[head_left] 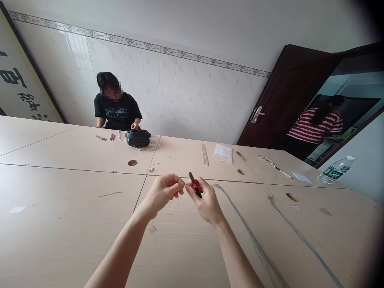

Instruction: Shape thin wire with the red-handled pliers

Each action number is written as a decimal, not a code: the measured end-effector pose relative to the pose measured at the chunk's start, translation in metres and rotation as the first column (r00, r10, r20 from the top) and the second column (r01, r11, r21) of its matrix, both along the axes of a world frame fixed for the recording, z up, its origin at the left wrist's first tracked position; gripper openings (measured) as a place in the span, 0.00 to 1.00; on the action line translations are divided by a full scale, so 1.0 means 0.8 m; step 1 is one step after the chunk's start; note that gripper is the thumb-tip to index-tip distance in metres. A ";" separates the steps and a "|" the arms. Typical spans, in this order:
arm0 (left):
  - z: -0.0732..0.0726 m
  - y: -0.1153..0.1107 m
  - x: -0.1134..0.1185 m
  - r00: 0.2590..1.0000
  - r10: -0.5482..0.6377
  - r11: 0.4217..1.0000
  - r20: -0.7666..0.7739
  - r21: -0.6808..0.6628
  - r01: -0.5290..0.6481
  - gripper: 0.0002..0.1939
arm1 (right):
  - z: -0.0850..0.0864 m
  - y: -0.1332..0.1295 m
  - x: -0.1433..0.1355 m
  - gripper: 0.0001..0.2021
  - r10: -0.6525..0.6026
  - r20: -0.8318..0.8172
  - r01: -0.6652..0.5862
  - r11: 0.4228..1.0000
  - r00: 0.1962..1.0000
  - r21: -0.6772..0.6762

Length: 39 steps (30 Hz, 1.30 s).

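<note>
My left hand is closed in a pinch above the table, its fingertips close to those of my right hand. What it pinches is too small to make out, though a thin wire or thread hangs below the fingers. My right hand is wrapped round a small red-and-black tool, whose dark tip points up. To the right of that hand lies a long bundle of thin grey wires. A second bundle of wires lies farther right.
On the table are a ruler, a plastic packet, pens, a water bottle and a black headset. A person sits across; another person is beyond the open door.
</note>
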<state>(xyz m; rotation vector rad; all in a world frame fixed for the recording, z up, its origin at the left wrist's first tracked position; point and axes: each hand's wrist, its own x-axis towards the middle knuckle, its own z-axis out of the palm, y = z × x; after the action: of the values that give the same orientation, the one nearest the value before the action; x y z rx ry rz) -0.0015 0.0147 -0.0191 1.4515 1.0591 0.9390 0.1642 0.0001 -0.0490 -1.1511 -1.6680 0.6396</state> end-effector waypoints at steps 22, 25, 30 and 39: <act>0.000 0.001 -0.001 0.997 -0.072 0.997 0.031 -0.016 0.073 0.12 | 0.002 -0.002 0.003 0.07 -0.042 0.088 0.028 0.987 0.995 0.161; 0.002 0.001 -0.002 0.995 -0.087 0.996 0.050 -0.021 0.088 0.12 | 0.003 -0.004 0.005 0.06 -0.039 0.088 0.023 0.985 0.995 0.173; 0.001 -0.001 -0.003 0.993 -0.099 0.995 0.064 -0.019 0.101 0.11 | 0.004 -0.007 0.006 0.07 -0.045 0.102 0.025 0.982 0.994 0.185; 0.004 -0.001 -0.002 0.991 -0.098 0.995 0.091 -0.021 0.101 0.10 | 0.010 -0.012 0.005 0.07 -0.040 0.104 0.018 0.980 0.994 0.200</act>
<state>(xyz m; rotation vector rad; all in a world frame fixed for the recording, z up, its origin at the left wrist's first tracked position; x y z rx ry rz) -0.0034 0.0137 -0.0156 1.4150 0.9217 0.9073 0.1683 -0.0093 -0.0411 -1.0793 -1.7596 0.3879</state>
